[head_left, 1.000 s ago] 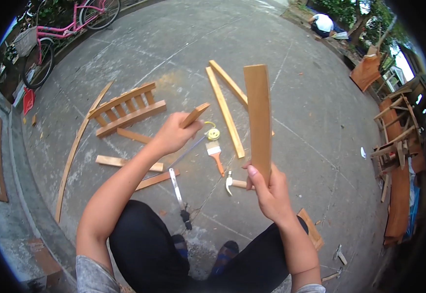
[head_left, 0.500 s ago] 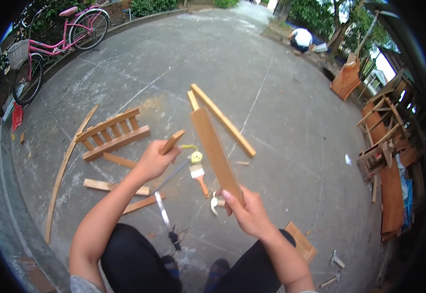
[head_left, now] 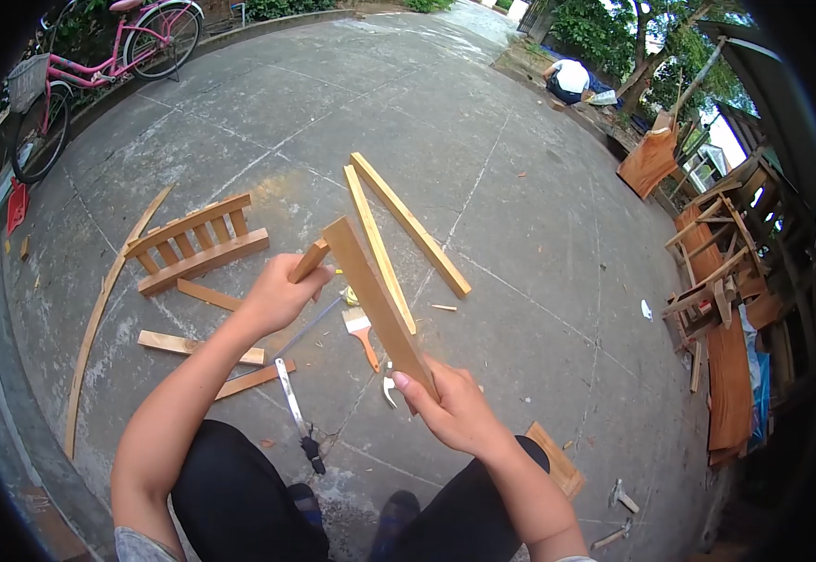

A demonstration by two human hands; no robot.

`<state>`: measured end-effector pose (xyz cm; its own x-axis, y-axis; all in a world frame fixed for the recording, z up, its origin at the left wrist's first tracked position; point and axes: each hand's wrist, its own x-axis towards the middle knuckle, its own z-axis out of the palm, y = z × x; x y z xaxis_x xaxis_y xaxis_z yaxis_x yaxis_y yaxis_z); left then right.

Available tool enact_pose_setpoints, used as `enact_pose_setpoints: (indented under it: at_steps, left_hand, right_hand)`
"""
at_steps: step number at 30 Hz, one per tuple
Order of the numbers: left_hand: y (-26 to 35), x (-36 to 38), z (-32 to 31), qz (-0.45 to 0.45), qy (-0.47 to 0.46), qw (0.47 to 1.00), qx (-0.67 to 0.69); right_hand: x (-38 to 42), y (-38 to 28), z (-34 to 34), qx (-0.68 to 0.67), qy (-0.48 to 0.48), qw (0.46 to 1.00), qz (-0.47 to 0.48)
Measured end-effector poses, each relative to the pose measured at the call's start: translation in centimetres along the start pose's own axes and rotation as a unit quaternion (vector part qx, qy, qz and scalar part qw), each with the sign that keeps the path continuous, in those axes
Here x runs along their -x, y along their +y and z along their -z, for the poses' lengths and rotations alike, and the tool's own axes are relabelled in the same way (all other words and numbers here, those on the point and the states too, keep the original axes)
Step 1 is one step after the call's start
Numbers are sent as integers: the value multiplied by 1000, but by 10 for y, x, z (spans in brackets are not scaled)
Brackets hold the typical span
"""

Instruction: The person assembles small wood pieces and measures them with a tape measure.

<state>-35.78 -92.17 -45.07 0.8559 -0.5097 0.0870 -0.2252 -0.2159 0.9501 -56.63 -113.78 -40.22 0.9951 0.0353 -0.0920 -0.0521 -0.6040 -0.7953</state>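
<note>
My left hand (head_left: 279, 298) is closed round a short wooden stick (head_left: 310, 259), its tip angled up to the right. In my right hand (head_left: 456, 410) is the lower end of a long flat wooden board (head_left: 373, 298), held tilted with its top leaning left. The board's upper end overlaps the stick's tip in this view. Below the board lie a yellow tape measure (head_left: 351, 296), a paintbrush (head_left: 359, 330) with an orange handle, and a hammer (head_left: 390, 387) partly hidden by my right hand.
A slatted wooden frame (head_left: 205, 262) and loose strips (head_left: 200, 345) lie left on the concrete. Two long strips (head_left: 417, 231) lie ahead. Right are small hammers (head_left: 625, 496) and stacked wooden furniture (head_left: 717, 253). A pink bicycle (head_left: 99, 70) stands far left; a person (head_left: 570, 79) crouches far off.
The board and the stick have come together, the board's upper end moving left to the stick's tip. The view has shifted slightly, and both hands keep their holds.
</note>
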Motion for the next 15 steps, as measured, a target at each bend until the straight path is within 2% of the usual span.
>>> enact_pose_setpoints:
  at_steps: [7, 10, 13, 15]
  left_hand:
    - [-5, 0, -3, 7, -4, 1000, 11]
    - [-5, -2, -1, 16, -2, 1000, 7]
    - [-5, -3, -1, 23, 0, 1000, 17]
    - [-7, -3, -2, 34, 0, 999, 32]
  right_hand:
    - [-2, -2, -1, -25, -50, 998, -18]
    - [-3, 6, -8, -33, -23, 999, 30]
    - [-5, 1, -7, -36, -41, 998, -10]
    - [-3, 1, -4, -42, -9, 999, -4]
